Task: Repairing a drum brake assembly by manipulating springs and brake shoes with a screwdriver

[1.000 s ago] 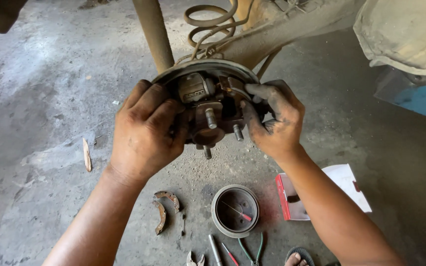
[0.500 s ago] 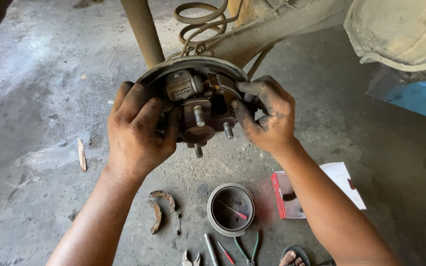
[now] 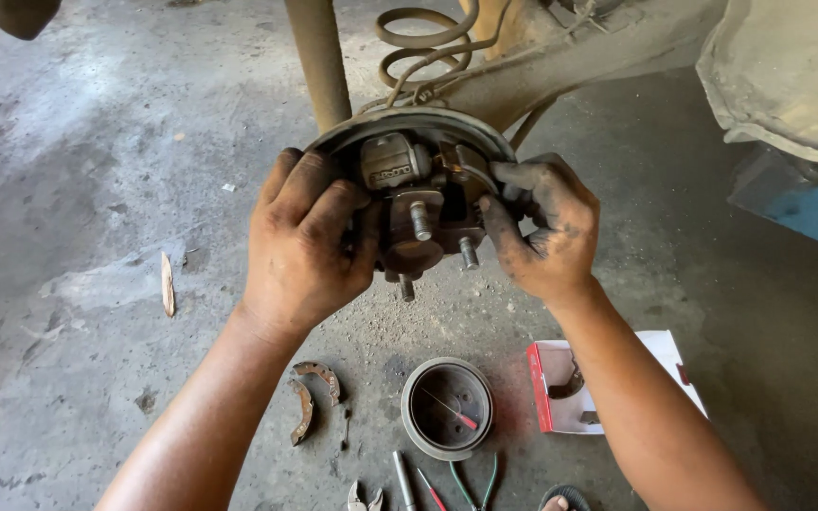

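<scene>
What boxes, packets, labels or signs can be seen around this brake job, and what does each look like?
Cardboard box: lies open on the concrete floor at lower right, partly behind the right forearm; flat and rectangular, white with a red edge, dark curved parts inside.
White sheet or box flap: beside that box, on its far side from the brake drum; plain white with a small red patch.
No signs or screens in view.

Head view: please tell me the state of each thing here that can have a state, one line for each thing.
Brake assembly: uncovered, drum off, studs bare.
Brake drum: removed, lying on the floor, open side up.
Old brake shoes: off, lying loose on the floor.
Box: open, on the floor.
Pliers: lying on the floor, unused.
Left hand: pressed on the assembly's left side.
Right hand: gripping its right side.
</scene>
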